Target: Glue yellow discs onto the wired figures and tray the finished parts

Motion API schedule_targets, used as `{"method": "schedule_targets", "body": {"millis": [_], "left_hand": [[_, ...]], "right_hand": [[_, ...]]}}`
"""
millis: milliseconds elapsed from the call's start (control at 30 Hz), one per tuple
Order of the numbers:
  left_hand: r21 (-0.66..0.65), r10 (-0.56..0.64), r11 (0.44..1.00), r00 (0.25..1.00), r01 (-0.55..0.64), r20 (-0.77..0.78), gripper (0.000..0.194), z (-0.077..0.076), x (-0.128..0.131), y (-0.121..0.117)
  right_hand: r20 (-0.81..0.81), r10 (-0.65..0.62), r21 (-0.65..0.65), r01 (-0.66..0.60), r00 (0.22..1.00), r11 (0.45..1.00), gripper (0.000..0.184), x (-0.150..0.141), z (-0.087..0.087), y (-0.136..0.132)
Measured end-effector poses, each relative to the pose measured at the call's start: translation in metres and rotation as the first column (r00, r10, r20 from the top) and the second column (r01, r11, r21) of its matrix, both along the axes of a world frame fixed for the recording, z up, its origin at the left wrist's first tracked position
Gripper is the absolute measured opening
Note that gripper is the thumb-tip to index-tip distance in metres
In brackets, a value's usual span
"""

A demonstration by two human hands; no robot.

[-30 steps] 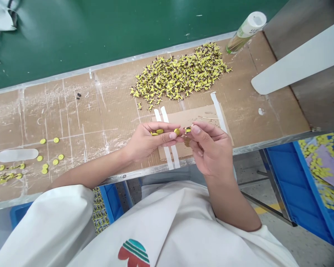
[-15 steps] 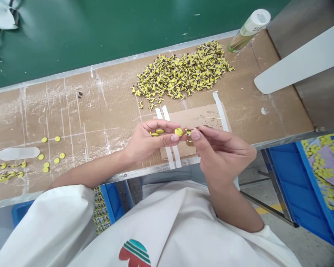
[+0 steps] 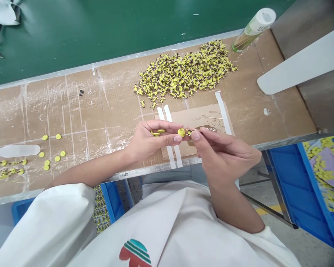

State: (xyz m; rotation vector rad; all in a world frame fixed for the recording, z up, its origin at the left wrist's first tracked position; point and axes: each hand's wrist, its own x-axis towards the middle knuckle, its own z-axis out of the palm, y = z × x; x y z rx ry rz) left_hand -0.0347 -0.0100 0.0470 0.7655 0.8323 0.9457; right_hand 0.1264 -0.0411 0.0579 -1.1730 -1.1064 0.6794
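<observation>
Between thumb and fingertips, my left hand (image 3: 153,139) pinches a round yellow disc (image 3: 181,132), its face turned up. Several more yellow discs (image 3: 159,132) lie against the palm of that hand. My right hand (image 3: 221,152) is closed at the fingertips on a tiny yellow-and-dark figure (image 3: 189,132), partly hidden by the fingers, close beside the disc; I cannot tell whether the two touch. Under both hands lies a cardboard sheet (image 3: 189,113) with white tape strips and a wet brown puddle (image 3: 208,128).
A heap of small yellow-and-dark figures (image 3: 183,74) lies behind the hands. A toothpick tub (image 3: 253,29) stands at the back right, near a white slat (image 3: 300,61). Loose yellow discs (image 3: 57,158) sit at left. A blue crate (image 3: 289,167) with yellow pieces is at right.
The figure in my right hand and the disc in my left hand remain close together, with slight finger shifts. The whole view has moved a little.
</observation>
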Motion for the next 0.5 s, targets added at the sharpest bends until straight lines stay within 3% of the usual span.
{"method": "schedule_targets", "body": {"millis": [500], "left_hand": [[0.055,0.006,0.998,1.0,-0.005,-0.011,0.025,-0.0023,-0.0015,-0.0004]], "right_hand": [[0.096,0.029,0.021,-0.032,0.995,0.999,0.028,0.0029,-0.0025,-0.001]]}}
